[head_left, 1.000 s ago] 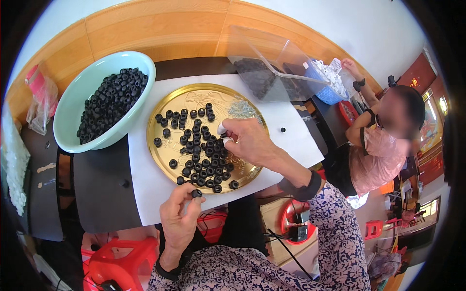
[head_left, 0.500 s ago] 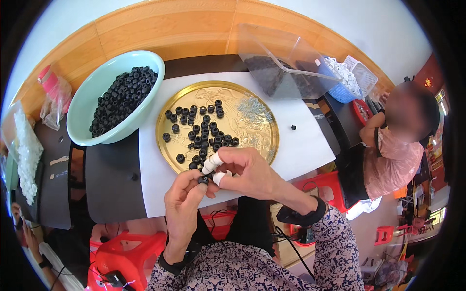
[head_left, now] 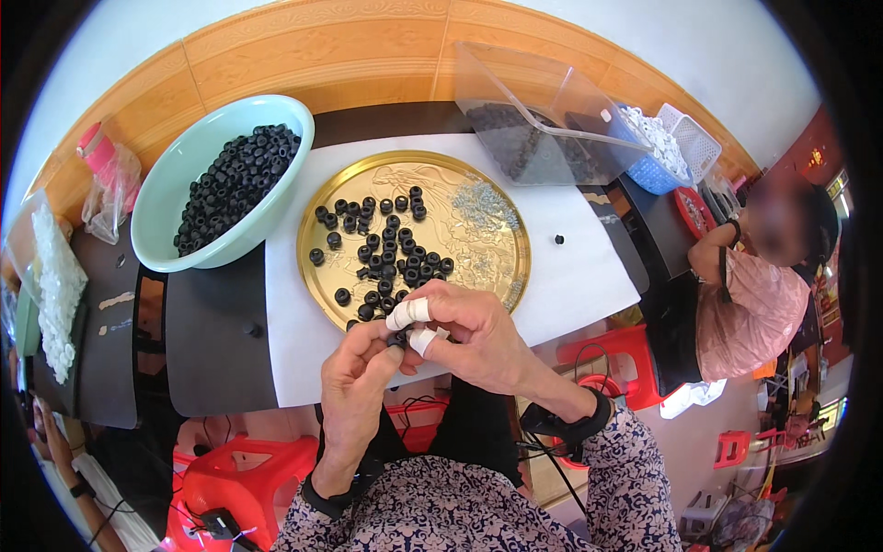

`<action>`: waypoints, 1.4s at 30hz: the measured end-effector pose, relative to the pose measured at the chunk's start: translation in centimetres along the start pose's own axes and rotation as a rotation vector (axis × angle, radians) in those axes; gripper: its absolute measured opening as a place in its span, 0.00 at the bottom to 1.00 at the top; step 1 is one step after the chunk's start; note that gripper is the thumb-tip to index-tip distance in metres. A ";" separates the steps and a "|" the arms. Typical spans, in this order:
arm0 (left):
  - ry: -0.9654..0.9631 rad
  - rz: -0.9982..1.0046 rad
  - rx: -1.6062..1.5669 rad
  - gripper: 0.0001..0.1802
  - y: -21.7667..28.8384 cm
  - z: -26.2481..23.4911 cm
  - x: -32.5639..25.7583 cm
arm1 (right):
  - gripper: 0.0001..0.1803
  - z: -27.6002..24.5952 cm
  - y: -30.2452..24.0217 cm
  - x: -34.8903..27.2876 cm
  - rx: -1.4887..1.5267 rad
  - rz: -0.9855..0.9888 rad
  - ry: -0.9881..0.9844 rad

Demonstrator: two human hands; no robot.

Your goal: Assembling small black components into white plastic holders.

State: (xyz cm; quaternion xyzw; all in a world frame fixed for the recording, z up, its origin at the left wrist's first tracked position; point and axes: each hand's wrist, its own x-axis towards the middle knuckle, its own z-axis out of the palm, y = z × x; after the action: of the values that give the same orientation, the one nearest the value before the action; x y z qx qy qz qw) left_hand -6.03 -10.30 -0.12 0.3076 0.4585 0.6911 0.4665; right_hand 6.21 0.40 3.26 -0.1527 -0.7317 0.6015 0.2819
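My left hand (head_left: 361, 373) pinches a small black round part (head_left: 396, 341) at the near edge of a gold tray. My right hand (head_left: 474, 333), with white tape wrapped round thumb and finger, closes against the same part from the right. Whatever lies between the right fingertips is too small or hidden to make out. On the gold tray (head_left: 317, 198) lie several loose black parts (head_left: 389, 247), grouped left of its middle. Small silvery metal pieces (head_left: 485, 204) are heaped at the tray's far right.
A pale green basin (head_left: 152, 207) of black parts stands at the left. Behind the tray's right side are a clear plastic bin (head_left: 552, 166) and a blue basket (head_left: 648, 175) of white pieces. One black part (head_left: 559, 239) lies on the white sheet (head_left: 589, 276). Another person (head_left: 750, 304) sits at right.
Both hands have shifted slightly right and closer together round the black part. It now shows less between the fingers. The other person's arm and head have moved a little.
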 end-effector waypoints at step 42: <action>0.023 -0.110 -0.344 0.10 -0.6 2.2 -0.7 | 0.19 0.9 0.1 -3.1 -0.505 -0.255 0.246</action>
State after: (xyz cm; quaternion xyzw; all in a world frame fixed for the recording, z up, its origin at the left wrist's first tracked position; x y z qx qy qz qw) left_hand -3.65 -10.09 0.19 0.1897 0.3552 0.7362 0.5440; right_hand 8.11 -2.01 2.31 -0.1965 -0.8316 0.3375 0.3949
